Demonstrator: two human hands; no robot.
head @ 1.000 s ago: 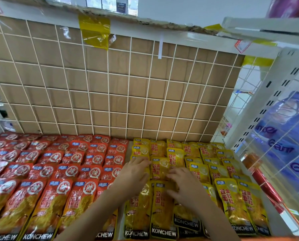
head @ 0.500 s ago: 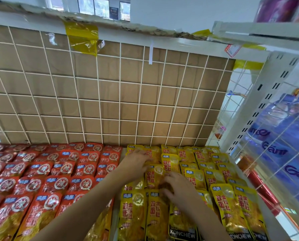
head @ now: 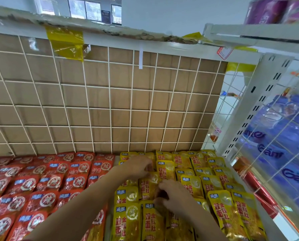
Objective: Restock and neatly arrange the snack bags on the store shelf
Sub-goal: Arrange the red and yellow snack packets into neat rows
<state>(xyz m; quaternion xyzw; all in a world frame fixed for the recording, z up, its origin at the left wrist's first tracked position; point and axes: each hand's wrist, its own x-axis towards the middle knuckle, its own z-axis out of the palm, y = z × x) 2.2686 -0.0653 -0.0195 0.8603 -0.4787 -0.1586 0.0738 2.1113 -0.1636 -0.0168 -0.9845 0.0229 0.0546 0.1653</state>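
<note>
Yellow snack bags [head: 194, 181] lie in overlapping rows on the right half of the shelf, red snack bags [head: 46, 185] on the left half. My left hand [head: 139, 166] reaches to the back of the yellow rows and pinches the top of a yellow bag [head: 149, 160] there. My right hand [head: 174, 195] lies nearer, fingers curled onto a yellow bag [head: 148, 186] in the middle column and gripping its edge. Both forearms cross the front rows and hide several bags.
A white wire grid backed with cardboard [head: 110, 105] closes the shelf at the rear. A white slotted upright [head: 260, 105] and a wire side panel [head: 273, 153] bound the right side, with blue packs [head: 284, 136] behind. An upper shelf [head: 256, 34] overhangs at top right.
My left hand has moved further back along the yellow rows. My right hand has shifted slightly back with it. The camera has tilted upward.
</note>
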